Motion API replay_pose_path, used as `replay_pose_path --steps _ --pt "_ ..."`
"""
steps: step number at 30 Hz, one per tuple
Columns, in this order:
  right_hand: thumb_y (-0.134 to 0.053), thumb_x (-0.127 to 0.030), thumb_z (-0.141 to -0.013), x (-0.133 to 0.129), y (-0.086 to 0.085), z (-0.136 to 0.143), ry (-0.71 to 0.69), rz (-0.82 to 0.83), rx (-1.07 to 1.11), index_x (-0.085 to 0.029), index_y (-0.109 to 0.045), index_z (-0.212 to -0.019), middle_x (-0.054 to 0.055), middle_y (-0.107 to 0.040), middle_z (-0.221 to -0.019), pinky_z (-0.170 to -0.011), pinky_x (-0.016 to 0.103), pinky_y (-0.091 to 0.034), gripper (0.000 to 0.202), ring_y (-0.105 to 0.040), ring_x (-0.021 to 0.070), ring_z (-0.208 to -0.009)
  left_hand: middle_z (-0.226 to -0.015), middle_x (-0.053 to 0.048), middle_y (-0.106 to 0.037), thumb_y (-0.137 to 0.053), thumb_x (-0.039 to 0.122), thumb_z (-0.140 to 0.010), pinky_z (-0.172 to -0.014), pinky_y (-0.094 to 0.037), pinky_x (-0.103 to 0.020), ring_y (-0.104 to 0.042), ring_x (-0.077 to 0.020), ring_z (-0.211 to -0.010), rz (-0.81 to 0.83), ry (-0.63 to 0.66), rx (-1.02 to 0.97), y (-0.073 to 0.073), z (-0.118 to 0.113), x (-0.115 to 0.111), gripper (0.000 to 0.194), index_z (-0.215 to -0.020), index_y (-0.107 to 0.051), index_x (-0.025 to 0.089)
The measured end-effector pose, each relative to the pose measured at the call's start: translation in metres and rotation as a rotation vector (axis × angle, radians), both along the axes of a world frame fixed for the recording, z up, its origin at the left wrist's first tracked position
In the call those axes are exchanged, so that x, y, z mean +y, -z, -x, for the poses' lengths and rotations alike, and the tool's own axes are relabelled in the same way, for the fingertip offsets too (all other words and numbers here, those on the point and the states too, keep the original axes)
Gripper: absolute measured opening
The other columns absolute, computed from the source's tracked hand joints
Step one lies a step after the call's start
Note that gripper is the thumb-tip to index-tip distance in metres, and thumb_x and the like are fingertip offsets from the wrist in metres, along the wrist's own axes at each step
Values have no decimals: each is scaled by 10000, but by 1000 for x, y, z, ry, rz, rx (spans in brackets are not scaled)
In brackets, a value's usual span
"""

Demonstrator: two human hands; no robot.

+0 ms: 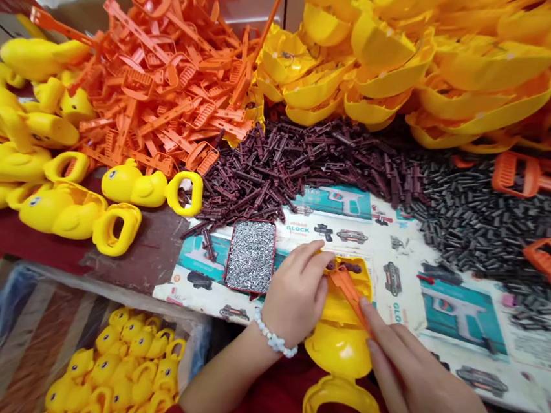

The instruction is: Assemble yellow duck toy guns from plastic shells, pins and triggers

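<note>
In the lower middle lies an open yellow plastic duck half (343,346), its hollow side up and its ring handle toward me. My left hand (295,286), with a beaded bracelet at the wrist, grips the far end of this half with bent fingers; a small dark brown part (352,266) sits inside there. Between the thumb and fingers of my right hand (412,368) is an orange plastic strip (349,293), its far end in the duck half beside the brown part. My left fingertips partly cover where the pieces meet.
Orange strips (161,81), dark brown parts (290,159) and yellow shells (388,59) are heaped behind. Closed ducks (61,211) lie left, with more in a lined box (111,378) below. A tray of small metal pieces (251,255) and black pins (475,207) flank the printed cardboard (302,230).
</note>
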State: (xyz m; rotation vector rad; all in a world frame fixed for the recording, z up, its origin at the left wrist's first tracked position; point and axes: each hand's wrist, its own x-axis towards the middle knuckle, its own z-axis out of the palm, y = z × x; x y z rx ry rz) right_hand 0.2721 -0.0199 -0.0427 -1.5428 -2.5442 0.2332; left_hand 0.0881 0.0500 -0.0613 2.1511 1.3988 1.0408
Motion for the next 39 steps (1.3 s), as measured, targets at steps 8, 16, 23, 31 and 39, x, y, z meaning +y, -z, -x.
replay_pose_path --steps 8,16,23,31,39 --pt "-329 -194 -991 6 -3 13 77 22 332 -180 -309 -1436 60 -501 -1311 -877 208 -524 446 -547 151 -1143 -1244 -126 -539 -426 35 -846 -1000 -501 -408 -511 -219 -1171 -40 27 11 1 0 0 313 -1129 -516 134" --pt "-192 -70 -920 0 0 36 34 -197 -131 3 -382 -1359 157 -633 -980 -332 218 -362 484 -596 125 -562 -1206 -116 -557 -486 216 -907 -1022 -467 -394 -499 -205 -1157 -25 120 -5 -5 3 4 279 -1176 -508 143" --pt "-291 -307 -1005 0 -10 25 115 -178 187 -102 -518 -1065 68 -616 -820 -532 208 -464 312 -614 134 -675 -1057 -90 -592 -607 337 -843 -878 -503 -426 -532 -241 -992 262 92 120 -18 -6 12 352 -1113 -529 124" --pt "-397 -196 -975 -9 1 20 15 -80 427 -176 -457 -809 42 -537 -844 -762 233 -389 177 -512 142 -816 -1077 -82 -585 -577 290 -855 -881 -512 -374 -575 -217 -991 383 147 118 -21 -6 15 322 -1131 -540 129" --pt "-371 -209 -973 1 -6 3 -35 31 340 -165 -443 -769 44 -480 -790 -687 260 -341 220 -437 162 -731 -1032 -57 -601 -557 379 -863 -785 -541 -374 -609 -229 -932 408 111 250 -23 -11 13 329 -1114 -553 166"
